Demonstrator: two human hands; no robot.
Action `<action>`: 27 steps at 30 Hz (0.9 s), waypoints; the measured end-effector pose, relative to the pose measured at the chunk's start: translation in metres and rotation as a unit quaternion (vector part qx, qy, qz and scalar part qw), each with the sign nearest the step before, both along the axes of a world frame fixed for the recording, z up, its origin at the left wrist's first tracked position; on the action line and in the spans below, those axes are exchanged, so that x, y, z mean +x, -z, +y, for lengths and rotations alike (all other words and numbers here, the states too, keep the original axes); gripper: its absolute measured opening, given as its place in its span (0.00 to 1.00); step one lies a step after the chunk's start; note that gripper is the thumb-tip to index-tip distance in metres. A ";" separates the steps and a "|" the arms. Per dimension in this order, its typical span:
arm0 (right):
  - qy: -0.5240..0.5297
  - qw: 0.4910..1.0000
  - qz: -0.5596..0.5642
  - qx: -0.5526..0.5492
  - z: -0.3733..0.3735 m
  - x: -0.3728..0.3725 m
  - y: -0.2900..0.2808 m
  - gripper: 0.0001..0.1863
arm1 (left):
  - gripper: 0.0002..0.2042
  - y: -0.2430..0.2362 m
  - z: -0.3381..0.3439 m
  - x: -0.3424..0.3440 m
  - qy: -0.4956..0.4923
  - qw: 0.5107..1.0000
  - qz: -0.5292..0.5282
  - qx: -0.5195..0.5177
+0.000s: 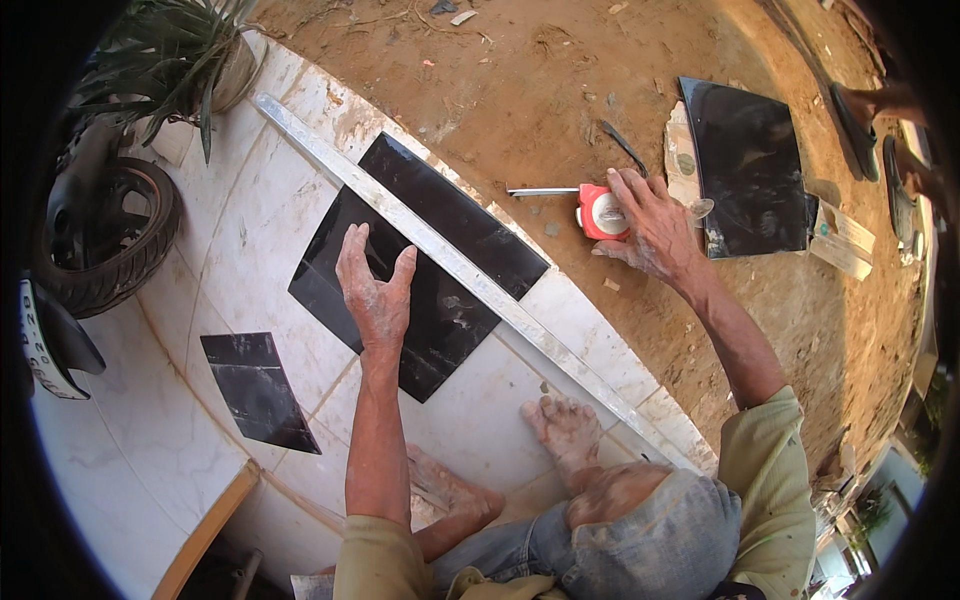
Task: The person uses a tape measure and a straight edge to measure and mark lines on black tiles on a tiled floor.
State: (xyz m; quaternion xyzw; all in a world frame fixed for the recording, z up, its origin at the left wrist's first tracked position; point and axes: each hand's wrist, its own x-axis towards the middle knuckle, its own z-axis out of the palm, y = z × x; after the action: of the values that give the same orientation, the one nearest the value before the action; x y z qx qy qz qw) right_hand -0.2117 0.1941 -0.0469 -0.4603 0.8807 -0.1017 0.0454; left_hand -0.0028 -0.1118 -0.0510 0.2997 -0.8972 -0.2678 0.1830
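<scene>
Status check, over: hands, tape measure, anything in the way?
Right hand gripping red tape measure, blade partly out. Left hand empty, open over black tile. Long metal bar lies just beyond left hand.

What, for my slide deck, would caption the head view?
Right hand holding a red tape measure, left hand open over black panels crossed by a pale straight bar.

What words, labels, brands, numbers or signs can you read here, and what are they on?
White plate at the left edge: dark characters, which I won't copy out.
Red tape measure in the right hand: round pale face, any print too small to read.
Cardboard by the black panel on the right: dark round mark, no readable words.
</scene>
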 end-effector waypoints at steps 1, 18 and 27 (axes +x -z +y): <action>-0.016 1.000 -0.004 0.015 0.001 -0.004 0.001 0.55 | 0.32 -0.001 -0.007 -0.001 -0.001 1.000 -0.014 0.018; -0.129 0.984 -0.112 0.041 -0.001 -0.025 -0.020 0.40 | 0.28 -0.010 0.008 0.015 0.077 0.992 -0.055 0.078; -0.214 0.963 -0.129 0.099 -0.021 -0.022 -0.020 0.39 | 0.14 0.000 0.061 -0.009 0.278 0.955 -0.083 0.055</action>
State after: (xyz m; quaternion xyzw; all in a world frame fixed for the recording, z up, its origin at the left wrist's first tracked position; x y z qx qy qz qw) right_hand -0.2333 0.1727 -0.0273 -0.6141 0.7541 -0.0600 0.2249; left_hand -0.0121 -0.0506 -0.0507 0.0690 -0.9410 -0.3311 0.0095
